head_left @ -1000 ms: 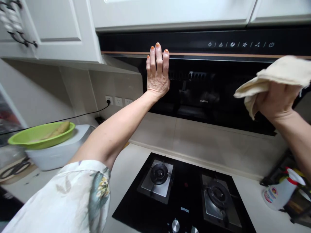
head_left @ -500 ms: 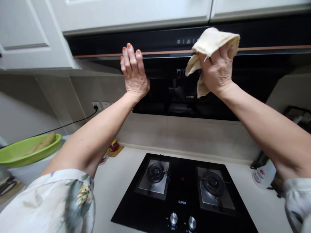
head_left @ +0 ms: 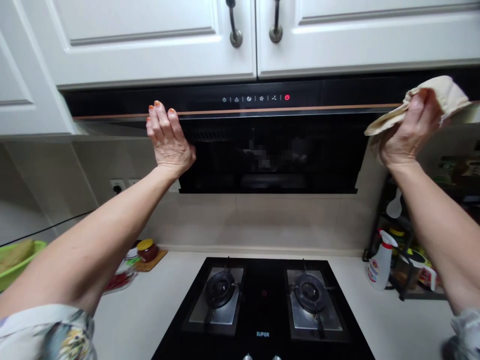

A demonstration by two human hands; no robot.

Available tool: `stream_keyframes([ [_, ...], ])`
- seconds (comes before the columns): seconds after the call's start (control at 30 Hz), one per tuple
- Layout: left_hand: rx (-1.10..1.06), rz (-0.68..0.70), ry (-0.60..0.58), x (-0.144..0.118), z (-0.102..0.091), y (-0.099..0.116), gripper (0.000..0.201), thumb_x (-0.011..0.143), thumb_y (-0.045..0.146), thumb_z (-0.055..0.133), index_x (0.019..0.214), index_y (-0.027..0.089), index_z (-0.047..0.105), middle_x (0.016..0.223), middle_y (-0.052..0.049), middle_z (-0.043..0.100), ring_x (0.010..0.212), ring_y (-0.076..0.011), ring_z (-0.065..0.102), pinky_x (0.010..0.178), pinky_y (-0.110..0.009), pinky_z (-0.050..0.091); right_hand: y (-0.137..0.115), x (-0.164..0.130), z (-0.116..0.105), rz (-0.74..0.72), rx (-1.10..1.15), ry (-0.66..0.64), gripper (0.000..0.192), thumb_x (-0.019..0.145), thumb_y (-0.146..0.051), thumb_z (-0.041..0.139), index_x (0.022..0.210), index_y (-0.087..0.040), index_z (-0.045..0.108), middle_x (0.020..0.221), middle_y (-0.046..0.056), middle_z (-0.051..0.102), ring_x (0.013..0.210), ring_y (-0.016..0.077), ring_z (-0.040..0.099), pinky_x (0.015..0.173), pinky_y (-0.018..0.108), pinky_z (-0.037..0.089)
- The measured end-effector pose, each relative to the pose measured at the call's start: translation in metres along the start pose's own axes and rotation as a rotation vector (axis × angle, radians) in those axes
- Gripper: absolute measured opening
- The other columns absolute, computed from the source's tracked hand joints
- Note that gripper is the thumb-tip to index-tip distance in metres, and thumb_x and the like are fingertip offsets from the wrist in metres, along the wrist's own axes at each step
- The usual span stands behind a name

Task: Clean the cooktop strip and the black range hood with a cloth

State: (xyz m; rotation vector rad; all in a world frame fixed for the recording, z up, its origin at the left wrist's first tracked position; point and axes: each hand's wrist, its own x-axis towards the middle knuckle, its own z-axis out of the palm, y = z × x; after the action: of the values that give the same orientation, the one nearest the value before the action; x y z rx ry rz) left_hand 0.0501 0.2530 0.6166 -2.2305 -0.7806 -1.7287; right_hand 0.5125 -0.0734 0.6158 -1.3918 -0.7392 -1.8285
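1. Head view, top: white cabinet doors [head_left: 150, 40] with two dark handles [head_left: 235, 25] at the centre seam. Directly below them sits the black range hood [head_left: 270, 150].
2. Hood has a touch control strip [head_left: 255, 98] with one icon lit red, a thin copper trim line under it, and a glossy black front panel.
3. Left hand [head_left: 168, 142] lies flat against the left end of the hood panel. Grip is spread: fingers straight and close together, pointing up, tips reaching the copper trim. It holds nothing.
4. Right hand [head_left: 407, 135] is at the right end of the hood. Grip is closed, pinching a bunched cream cloth [head_left: 438, 97].
5. The cloth sits at the hood's upper right corner, level with the trim line. Whether it actually touches the hood there, I cannot tell.
6. Below: beige backsplash, then the pale surface [head_left: 157, 310] carrying a black two-burner gas hob [head_left: 262, 310], marked SUPOR at its front edge.
7. Left of the hob: a small jar with a yellow lid [head_left: 147, 250] on a mat near the wall, and a green bowl [head_left: 18, 262] at the frame edge.
8. Right of the hob: a white spray bottle [head_left: 378, 262] just beside a dark wire rack [head_left: 408, 260] holding containers.
9. Wall socket [head_left: 117, 186] left of the hood, with a black cord running off left.
10. Floral sleeves show at both bottom corners.
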Motion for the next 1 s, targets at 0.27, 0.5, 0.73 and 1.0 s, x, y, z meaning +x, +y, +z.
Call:
stream_keyframes([
  [0.27,0.026,0.001,0.043,0.004,0.008,-0.006,0.125,0.057,0.039,0.064,0.163,-0.001,0.009,0.175,-0.002,-0.017,0.161,-0.0303,-0.021,0.131,-0.052,-0.020,-0.069,0.007,0.012,0.217,-0.020,-0.171,0.068,0.110,-0.037,0.008,0.160,-0.012,0.048,0.154,0.023,0.050,0.149,0.0410,0.039,0.119,0.075,0.018],
  [0.5,0.068,0.054,0.026,0.004,0.008,-0.011,0.118,0.062,0.033,0.061,0.163,0.001,0.009,0.174,-0.002,-0.019,0.161,-0.0292,-0.021,0.132,-0.052,-0.018,-0.183,0.023,-0.004,-0.019,0.108,-0.442,0.060,0.107,-0.035,0.019,0.161,-0.024,0.043,0.159,0.010,0.048,0.157,0.0374,0.021,0.125,0.072,0.012],
  [0.73,0.117,0.153,-0.007,0.003,0.003,-0.023,0.118,0.064,0.027,0.062,0.166,0.007,0.005,0.173,-0.010,-0.018,0.161,-0.0307,-0.020,0.131,-0.061,-0.010,-0.347,0.038,-0.003,-0.471,0.183,-0.648,0.060,0.108,-0.024,0.013,0.155,-0.028,0.050,0.161,-0.003,0.047,0.158,0.0230,0.025,0.132,0.053,0.021],
  [1.0,0.122,0.224,-0.001,0.002,0.000,-0.027,0.111,0.071,0.028,0.059,0.166,0.007,0.008,0.173,-0.011,-0.018,0.160,-0.0271,-0.021,0.132,-0.060,-0.005,-0.297,0.042,-0.008,-0.462,0.110,-0.687,0.059,0.107,-0.022,0.019,0.161,-0.021,0.045,0.160,0.010,0.045,0.158,0.0284,0.029,0.130,0.059,0.023],
])
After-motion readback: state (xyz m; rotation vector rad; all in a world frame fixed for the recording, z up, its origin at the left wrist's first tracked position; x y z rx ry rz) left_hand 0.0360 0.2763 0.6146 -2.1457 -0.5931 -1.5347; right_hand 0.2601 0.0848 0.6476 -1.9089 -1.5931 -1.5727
